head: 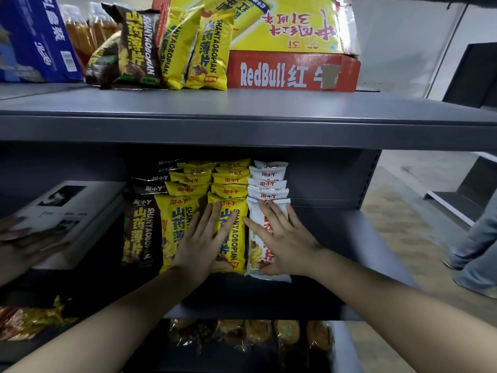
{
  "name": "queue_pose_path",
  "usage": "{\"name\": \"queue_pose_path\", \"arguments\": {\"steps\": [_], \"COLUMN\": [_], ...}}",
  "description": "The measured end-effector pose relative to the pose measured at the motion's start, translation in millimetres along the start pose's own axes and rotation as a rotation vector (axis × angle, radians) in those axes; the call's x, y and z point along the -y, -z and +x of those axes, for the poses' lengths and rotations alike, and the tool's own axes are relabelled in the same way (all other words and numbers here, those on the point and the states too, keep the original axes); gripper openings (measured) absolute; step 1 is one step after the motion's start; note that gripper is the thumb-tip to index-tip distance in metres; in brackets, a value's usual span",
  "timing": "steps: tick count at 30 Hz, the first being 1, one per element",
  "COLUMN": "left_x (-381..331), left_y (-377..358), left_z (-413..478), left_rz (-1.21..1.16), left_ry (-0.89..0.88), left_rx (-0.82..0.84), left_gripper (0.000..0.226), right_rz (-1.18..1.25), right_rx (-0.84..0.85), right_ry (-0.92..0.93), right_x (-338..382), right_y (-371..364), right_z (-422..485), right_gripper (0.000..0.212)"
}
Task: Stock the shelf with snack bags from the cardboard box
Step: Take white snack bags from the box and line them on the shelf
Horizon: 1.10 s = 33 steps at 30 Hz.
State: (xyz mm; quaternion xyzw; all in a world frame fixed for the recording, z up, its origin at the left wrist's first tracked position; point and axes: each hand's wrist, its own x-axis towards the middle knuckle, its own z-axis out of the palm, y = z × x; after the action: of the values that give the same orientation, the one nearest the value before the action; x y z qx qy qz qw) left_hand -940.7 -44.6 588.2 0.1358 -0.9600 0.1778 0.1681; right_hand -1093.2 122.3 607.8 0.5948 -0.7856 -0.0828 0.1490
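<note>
- One shelf below the RedBull box (293, 74), snack bags stand on end in rows running back: brown, two yellow, then white.
- The left hand (200, 238) lies flat, fingers straight, on the front yellow bag (236, 238) beside the white row, gripping nothing.
- The right hand (279, 238) presses open-palmed, fingers spread, on the front white bag (254, 254), under the box's left half.
- More loose bags (207, 49) stand upright just left of the box — above both hands. The next reach likely goes up, with the left hand slightly nearer.
</note>
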Motion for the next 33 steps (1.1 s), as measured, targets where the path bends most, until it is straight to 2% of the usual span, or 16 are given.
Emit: {"name": "queue_pose_path", "arguments": {"steps": [4, 7, 9, 11, 13, 16, 18, 24, 33], "left_x": [0, 9, 22, 37, 50, 59, 62, 74, 87], "left_y": [6, 8, 7, 4, 2, -2, -4, -6, -12], "left_z": [-2, -13, -26, -37, -45, -47, -45, -42, -36], "left_rz": [0.003, 0.007, -0.016, -0.067, -0.117, -0.134, -0.103, -0.03, 0.008], "left_ry": [-0.018, -0.019, 0.102, 0.258, 0.353, 0.313, 0.278, 0.199, 0.123], "left_rx": [-0.019, -0.092, -0.123, -0.098, -0.035, 0.012, 0.03, 0.082, 0.075], "left_gripper": [0.13, 0.109, 0.09, 0.084, 0.089, 0.096, 0.097, 0.108, 0.12], "right_rz": [-0.019, -0.083, -0.11, -0.103, -0.105, -0.114, -0.101, -0.166, -0.146], "right_rx": [0.003, -0.035, -0.081, -0.13, -0.206, -0.334, -0.353, -0.265, -0.358], "right_ry": [-0.019, -0.049, -0.095, -0.112, -0.074, 0.021, 0.06, 0.079, 0.112], "right_x": [1, 5, 10, 16, 20, 29, 36, 39, 34], "right_y": [2, 5, 5, 4, 2, 5, 8, -1, -21], "right_z": [-2, -9, -16, -22, -23, -14, -3, 23, 32], "right_gripper": [0.117, 0.117, 0.117, 0.112, 0.1, 0.082, 0.079, 0.077, 0.07]}}
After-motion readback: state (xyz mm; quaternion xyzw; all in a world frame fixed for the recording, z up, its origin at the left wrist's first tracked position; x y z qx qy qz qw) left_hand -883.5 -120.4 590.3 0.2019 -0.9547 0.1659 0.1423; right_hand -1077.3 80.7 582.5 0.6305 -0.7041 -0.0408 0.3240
